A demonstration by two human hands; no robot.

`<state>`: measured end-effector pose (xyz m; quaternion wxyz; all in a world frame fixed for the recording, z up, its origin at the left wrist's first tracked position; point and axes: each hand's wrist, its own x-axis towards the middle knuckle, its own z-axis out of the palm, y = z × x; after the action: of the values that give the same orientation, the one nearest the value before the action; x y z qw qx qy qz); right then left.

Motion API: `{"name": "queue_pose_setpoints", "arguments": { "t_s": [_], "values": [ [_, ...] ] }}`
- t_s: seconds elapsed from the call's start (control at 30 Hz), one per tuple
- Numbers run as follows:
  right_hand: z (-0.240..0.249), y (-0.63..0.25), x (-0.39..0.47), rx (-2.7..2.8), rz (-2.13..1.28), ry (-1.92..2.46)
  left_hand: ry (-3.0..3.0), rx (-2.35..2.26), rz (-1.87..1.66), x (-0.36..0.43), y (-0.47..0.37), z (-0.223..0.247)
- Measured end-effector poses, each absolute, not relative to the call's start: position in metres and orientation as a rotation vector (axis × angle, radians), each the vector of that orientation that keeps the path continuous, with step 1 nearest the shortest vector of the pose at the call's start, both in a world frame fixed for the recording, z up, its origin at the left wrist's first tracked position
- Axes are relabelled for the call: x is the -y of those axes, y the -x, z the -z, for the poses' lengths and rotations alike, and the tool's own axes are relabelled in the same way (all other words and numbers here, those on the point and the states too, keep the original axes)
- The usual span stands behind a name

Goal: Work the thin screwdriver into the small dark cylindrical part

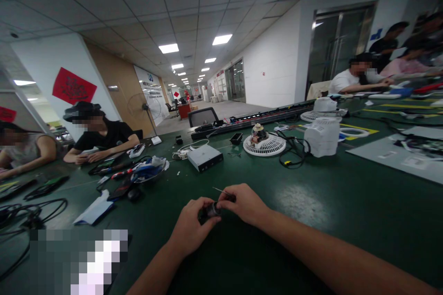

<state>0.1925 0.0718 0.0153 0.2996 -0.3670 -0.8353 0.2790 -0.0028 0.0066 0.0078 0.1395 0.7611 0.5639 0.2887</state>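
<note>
Left hand (195, 226) curled around a small dark cylindrical part (212, 210) above the green tabletop (242, 249); right hand (244, 203), fingers pinched on a thin metal tool (221, 191), meets the part's end.

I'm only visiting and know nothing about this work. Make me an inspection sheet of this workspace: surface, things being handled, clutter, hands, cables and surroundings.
Surface: dark green tabletop, with a bright reflection beyond the right forearm.
Things handled: dark cylinder and thin tool; exact kinds unclear.
Clutter: silver box, white grille bearing a motor-like assembly, white housing, pale blue sheet.
Hands: left hand grips the cylinder; right hand holds the tool, fingertips at the cylinder's end.
Cables: black cables beside the housing; dark cables at far left.
Surroundings: seated people on both sides; empty-looking chair beyond the table.
</note>
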Motion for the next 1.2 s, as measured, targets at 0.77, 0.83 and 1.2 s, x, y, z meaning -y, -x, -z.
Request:
{"name": "queue_pose_setpoints", "arguments": {
  "t_s": [0.77,0.83,1.2],
  "values": [
    [0.0,-0.184,-0.075,2.09,-1.284,0.989,-2.395,-1.624,-0.876,-0.008,0.005,-0.005],
    [-0.003,-0.187,-0.077,2.118,-1.124,0.968,-2.393,-1.669,-0.854,-0.009,0.006,-0.006],
    [-0.021,-0.207,-0.079,2.54,-0.362,0.77,-2.213,-1.941,-0.825,-0.016,0.014,-0.008]
  ]
}}
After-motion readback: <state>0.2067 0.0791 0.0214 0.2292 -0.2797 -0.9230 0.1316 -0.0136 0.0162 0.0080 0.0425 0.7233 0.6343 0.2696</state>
